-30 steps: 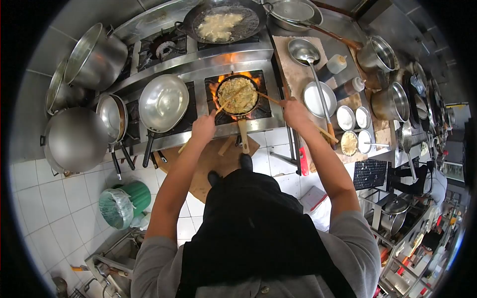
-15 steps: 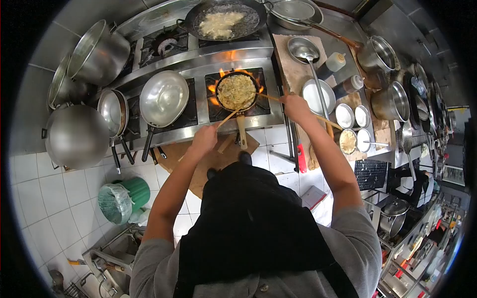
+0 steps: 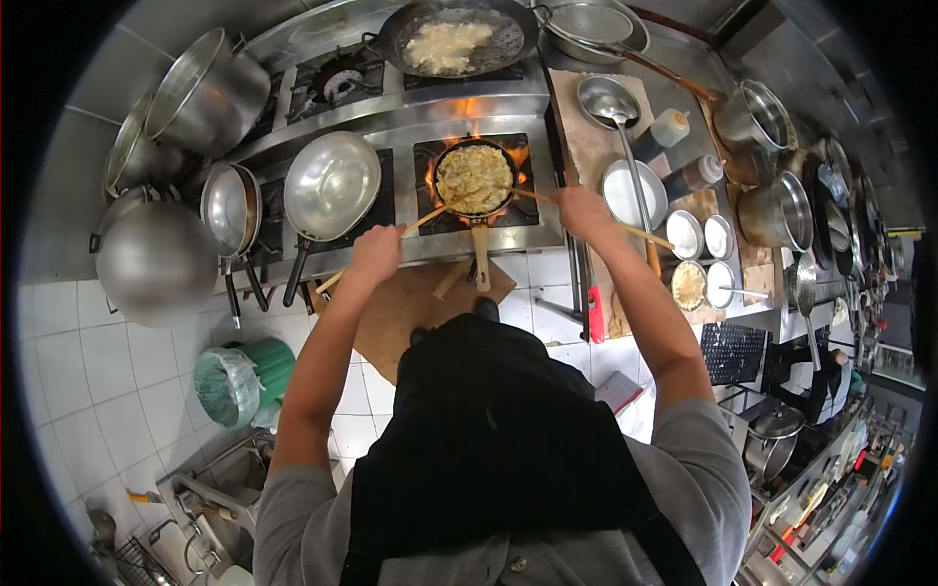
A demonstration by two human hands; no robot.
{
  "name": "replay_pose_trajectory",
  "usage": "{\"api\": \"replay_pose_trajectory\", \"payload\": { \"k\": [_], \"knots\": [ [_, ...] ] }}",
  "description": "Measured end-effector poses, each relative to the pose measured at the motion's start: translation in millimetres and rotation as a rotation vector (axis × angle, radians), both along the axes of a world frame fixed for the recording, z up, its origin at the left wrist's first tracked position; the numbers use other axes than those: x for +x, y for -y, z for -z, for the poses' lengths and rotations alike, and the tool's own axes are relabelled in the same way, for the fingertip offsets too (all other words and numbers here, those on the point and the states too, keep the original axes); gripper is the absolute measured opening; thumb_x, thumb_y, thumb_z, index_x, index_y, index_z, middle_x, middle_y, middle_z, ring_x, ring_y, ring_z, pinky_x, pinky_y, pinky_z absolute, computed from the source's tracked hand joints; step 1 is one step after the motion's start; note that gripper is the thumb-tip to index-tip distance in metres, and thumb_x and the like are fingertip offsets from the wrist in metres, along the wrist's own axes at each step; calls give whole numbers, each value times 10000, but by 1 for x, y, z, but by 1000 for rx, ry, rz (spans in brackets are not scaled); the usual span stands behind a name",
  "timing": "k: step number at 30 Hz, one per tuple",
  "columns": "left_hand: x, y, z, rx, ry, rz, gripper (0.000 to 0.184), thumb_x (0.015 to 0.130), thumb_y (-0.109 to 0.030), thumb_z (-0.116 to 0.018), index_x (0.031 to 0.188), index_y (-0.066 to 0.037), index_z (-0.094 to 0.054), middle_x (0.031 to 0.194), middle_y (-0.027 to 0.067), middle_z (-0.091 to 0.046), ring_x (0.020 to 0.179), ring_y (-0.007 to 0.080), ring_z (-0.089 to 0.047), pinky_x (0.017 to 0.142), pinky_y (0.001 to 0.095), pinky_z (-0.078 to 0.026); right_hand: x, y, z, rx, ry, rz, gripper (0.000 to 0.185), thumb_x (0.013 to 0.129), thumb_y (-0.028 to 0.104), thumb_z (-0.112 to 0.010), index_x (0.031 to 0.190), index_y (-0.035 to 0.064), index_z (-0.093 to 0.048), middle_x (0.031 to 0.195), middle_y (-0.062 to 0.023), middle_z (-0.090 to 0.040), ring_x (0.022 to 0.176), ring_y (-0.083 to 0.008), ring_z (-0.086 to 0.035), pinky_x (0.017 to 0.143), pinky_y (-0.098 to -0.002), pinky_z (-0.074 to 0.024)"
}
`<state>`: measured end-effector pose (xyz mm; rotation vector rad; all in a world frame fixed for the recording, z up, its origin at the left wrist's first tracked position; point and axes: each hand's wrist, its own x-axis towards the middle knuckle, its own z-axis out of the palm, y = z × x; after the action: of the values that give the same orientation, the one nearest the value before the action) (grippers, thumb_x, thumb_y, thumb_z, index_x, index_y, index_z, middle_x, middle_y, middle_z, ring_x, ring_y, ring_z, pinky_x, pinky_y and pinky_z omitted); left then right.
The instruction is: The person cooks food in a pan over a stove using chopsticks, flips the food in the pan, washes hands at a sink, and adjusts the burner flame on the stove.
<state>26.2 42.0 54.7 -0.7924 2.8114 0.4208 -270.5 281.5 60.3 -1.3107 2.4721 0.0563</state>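
A small frying pan point(image 3: 480, 256) with a pale handle sits over a lit burner, filled with a lumpy yellowish-brown food like an omelette point(image 3: 473, 177). My left hand point(image 3: 376, 254) is closed around a long wooden chopstick point(image 3: 427, 218), whose tip reaches the pan's lower left edge. On the other side, my right hand point(image 3: 586, 213) grips a second wooden chopstick point(image 3: 532, 196). Its tip touches the food's right edge, and its rear end sticks out behind my wrist. Neither hand is on the pan's handle.
Orange flames point(image 3: 521, 156) show around the pan. Behind it, a wok point(image 3: 391, 51) holds pale food in bubbling oil. An empty-looking pan point(image 3: 332, 186) stands left. At right are a ladle point(image 3: 635, 166), squeeze bottles point(image 3: 696, 176) and small bowls point(image 3: 684, 234). A green bin point(image 3: 269, 376) stands below left.
My left hand has moved left and slightly down, away from the pan's handle, with its chopstick. My right hand stays nearly in place. The whole view has shifted slightly.
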Motion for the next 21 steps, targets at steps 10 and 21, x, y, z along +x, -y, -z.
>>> {"api": "replay_pose_trajectory", "payload": {
  "k": [10,21],
  "knots": [
    [15,1,4,75,-135,-11,328,889,-92,-511,1174,-87,-671,880,243,-681,843,428,-666,746,535,-530,0,-3,41,-153,4,25,340,818,53,-532,1079,127,-738,969,-238,-690,899,-371,-682,797,-466,-551],
    [22,-2,-7,-78,-62,-92,377,888,-78,-496,1240,-89,-631,859,243,-688,822,403,-687,731,521,-546,28,16,25,-206,179,111,381,824,59,-554,1161,164,-698,1061,-196,-676,1009,-364,-656,861,-461,-539]
  ]
}}
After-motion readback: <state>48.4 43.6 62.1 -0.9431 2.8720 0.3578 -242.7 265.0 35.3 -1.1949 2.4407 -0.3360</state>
